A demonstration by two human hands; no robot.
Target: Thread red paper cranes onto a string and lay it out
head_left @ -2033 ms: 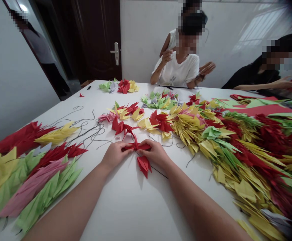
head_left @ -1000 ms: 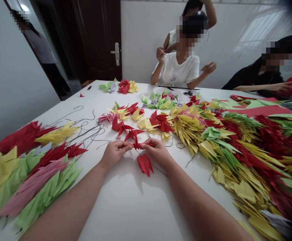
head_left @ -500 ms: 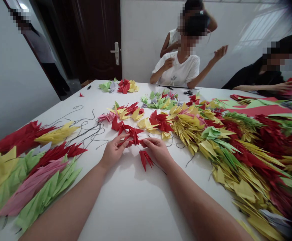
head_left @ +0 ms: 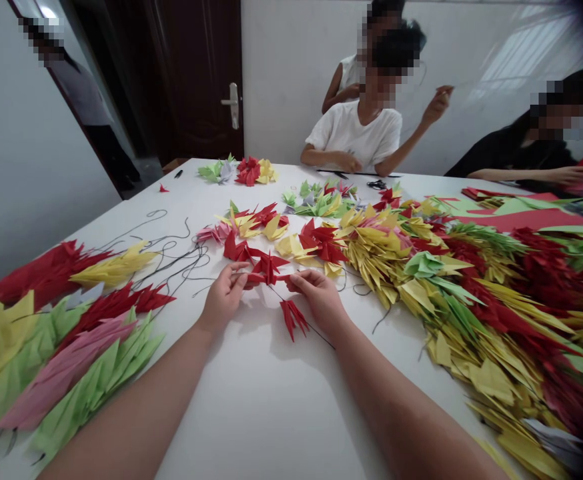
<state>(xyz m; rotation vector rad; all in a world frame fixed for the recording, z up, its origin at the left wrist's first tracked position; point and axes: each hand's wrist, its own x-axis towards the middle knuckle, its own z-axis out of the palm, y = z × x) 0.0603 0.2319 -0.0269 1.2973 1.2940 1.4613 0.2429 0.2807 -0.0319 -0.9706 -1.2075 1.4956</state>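
Between my two hands a red origami crane (head_left: pixel 267 268) is spread, its wings stretched out to the sides. My left hand (head_left: pixel 225 292) pinches the left wing tip. The right wing tip is between thumb and fingers of my right hand (head_left: pixel 319 293). Just below, nearer to me, a second folded red crane (head_left: pixel 293 319) sits on a black string (head_left: pixel 324 339) that runs under my right hand. Behind the held crane lie more red folded cranes (head_left: pixel 236 249) and yellow ones (head_left: pixel 291 249).
Strung bundles of folded paper lie at left, including a green one (head_left: pixel 99 377) and a pink one (head_left: pixel 66 380). A large yellow pile (head_left: pixel 491 380) spreads at right. Loose black strings (head_left: pixel 171 260) trail across the white table (head_left: pixel 261 413). Co-workers sit at the far side.
My hands have drawn slightly apart, and the held crane's wings are flatter and wider. Across the table, a co-worker in white has lowered one hand to the tabletop.
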